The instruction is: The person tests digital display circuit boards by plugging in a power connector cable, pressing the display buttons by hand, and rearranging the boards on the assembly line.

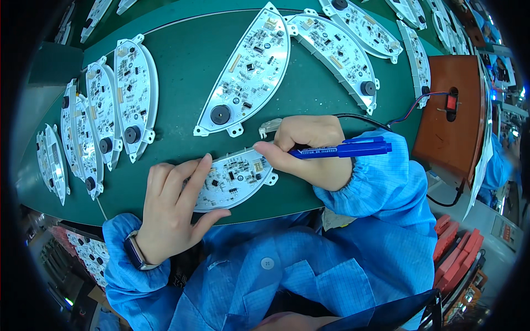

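A curved white circuit board in a pale housing lies at the table's near edge in front of me. My left hand spans its left end, fingertips at the far edge and thumb along the near edge. My right hand is closed round a blue marker pen, whose thick end points right; its tip is hidden by the hand. The right thumb reaches the board's far right edge. Just beyond the right fingers is a pale connector; whether they touch it I cannot tell.
Beyond lie a larger board and another curved board. Several boards, one of them a long board, stand at the left. At the right is a brown box with a red switch; a black cable runs behind my right hand.
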`<state>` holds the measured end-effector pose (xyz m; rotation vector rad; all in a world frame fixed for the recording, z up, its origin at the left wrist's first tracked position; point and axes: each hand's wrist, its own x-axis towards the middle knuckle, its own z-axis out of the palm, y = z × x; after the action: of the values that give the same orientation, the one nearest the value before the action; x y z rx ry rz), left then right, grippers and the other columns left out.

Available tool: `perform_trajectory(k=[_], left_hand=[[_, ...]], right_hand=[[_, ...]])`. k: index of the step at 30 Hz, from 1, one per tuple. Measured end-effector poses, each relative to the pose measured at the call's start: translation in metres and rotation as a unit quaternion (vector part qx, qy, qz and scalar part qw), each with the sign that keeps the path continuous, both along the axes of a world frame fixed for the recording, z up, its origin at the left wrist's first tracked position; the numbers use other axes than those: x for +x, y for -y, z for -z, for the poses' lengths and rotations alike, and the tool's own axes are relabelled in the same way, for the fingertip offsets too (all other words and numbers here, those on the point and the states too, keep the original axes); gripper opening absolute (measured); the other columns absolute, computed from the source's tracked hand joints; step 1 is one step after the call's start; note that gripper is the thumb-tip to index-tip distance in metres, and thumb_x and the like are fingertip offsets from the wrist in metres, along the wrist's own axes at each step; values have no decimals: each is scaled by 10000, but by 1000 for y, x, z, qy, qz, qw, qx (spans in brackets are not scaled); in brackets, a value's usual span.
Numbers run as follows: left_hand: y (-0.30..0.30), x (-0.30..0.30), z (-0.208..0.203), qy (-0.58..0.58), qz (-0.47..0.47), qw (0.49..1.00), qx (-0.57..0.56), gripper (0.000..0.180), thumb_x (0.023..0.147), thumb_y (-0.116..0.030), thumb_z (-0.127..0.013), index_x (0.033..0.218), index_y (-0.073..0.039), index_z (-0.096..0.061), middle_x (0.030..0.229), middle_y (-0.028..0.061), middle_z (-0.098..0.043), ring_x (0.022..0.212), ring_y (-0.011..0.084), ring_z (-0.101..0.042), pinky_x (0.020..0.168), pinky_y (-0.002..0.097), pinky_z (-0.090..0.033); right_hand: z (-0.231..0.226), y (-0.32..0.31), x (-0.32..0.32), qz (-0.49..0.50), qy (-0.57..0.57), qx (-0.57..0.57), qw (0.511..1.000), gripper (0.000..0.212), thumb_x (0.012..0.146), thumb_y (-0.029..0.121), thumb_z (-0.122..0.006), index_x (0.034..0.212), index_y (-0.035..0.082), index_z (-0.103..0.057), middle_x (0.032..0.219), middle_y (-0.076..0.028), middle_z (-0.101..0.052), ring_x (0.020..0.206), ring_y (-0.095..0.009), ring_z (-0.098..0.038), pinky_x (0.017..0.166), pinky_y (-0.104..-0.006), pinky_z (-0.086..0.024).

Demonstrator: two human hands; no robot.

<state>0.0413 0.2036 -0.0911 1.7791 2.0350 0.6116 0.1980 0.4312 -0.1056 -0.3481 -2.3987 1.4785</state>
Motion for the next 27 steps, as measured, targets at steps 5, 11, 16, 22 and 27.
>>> perform_trajectory(k=[5,11,16,22,27], left_hand=[[-1,0,0,1,1,1000,5,871,720,-326,-865,1433,38,-521,1224,170,-577,1038,350,-519,936,452,-438],[0,0,0,-2,2,1000,0,888,708,-330,-871,1435,34,-515,1228,170,-570,1042,354,-520,941,453,-440],[-2,-12,-2,-13,44,999,-30,835,733,-289,-842,1424,39,-506,1230,154,-556,1062,346,-514,940,443,-441],[-4,-36,-43,56,107,992,-41,815,727,-252,-866,1401,47,-520,1178,171,-569,1055,356,-554,941,429,-475],[-17,-84,-89,54,-31,998,-3,746,716,-237,-892,1358,-3,-592,1178,188,-618,1081,324,-615,933,368,-494]], right_hand=[[1,1,-2,6,-28,-2,1000,350,868,148,-787,664,24,-530,594,-98,-543,510,-254,-539,482,-356,-402],[-14,-4,2,16,59,-90,994,309,897,116,-773,683,25,-570,628,-75,-618,518,-147,-583,489,-299,-431],[-27,-5,9,97,34,-211,972,325,901,114,-789,679,41,-563,611,-35,-641,537,-69,-585,480,-258,-431],[-41,-15,13,199,-94,-241,945,248,936,128,-766,813,56,-563,655,-23,-628,531,-50,-556,471,-222,-410],[-46,-25,12,225,-151,-251,929,233,952,141,-749,836,52,-568,661,-23,-609,522,-46,-528,470,-216,-403]])
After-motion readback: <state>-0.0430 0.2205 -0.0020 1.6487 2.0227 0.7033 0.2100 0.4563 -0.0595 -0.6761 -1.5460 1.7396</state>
